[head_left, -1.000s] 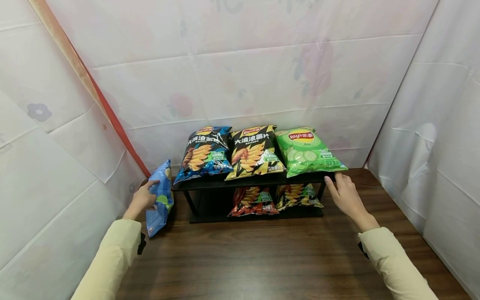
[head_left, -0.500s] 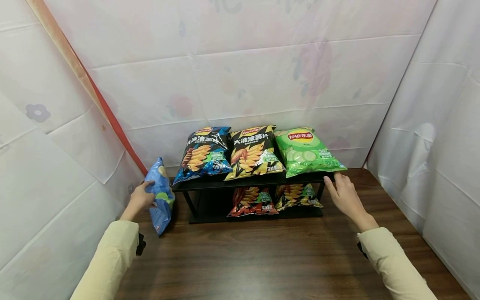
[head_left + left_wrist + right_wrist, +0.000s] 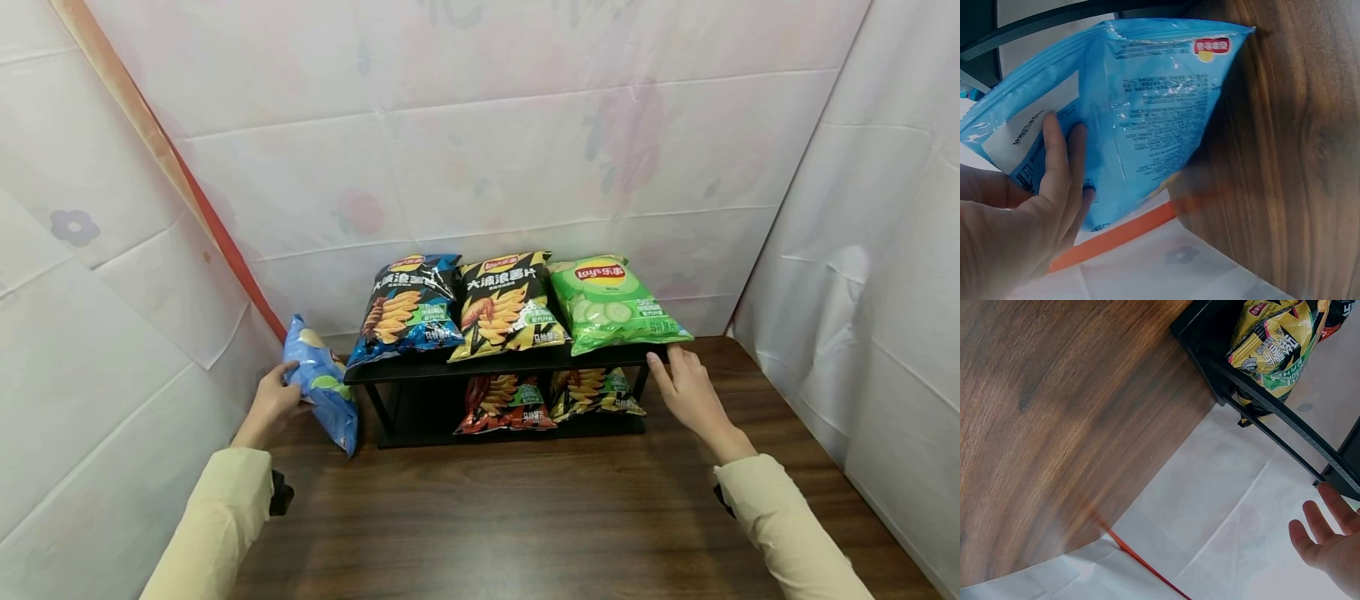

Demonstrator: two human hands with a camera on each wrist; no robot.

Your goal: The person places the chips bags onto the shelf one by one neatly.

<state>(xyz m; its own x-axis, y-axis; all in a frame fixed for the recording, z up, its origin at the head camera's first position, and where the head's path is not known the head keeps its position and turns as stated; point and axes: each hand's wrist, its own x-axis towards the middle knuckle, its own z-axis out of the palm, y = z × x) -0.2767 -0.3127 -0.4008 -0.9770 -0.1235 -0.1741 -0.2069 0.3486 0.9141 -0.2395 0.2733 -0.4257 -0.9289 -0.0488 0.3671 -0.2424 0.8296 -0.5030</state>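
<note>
My left hand (image 3: 272,404) grips a light blue chip bag (image 3: 324,383) by its left side, beside the left end of a two-tier black shelf (image 3: 510,363). The bag leans, its lower end slanting right. In the left wrist view, fingers (image 3: 1057,162) lie across the bag's printed back; the thumb is partly hidden. At the shelf's right end, my right hand (image 3: 693,396) touches the upper tier's edge with extended fingers. On that tier lie a dark blue chip bag (image 3: 408,304), a black-and-yellow chip bag (image 3: 510,304) and a green chip bag (image 3: 615,304).
On the lower tier sit a red chip bag (image 3: 506,404) and a yellow chip bag (image 3: 596,393), with bare shelf at their left. The shelf stands on a brown wooden table (image 3: 480,508). White cloth walls (image 3: 480,167) enclose the back and both sides.
The light blue bag has turned, its lower end swinging right toward the shelf and its top leaning left. My left hand has shifted slightly left with it. My right hand stays at the shelf.
</note>
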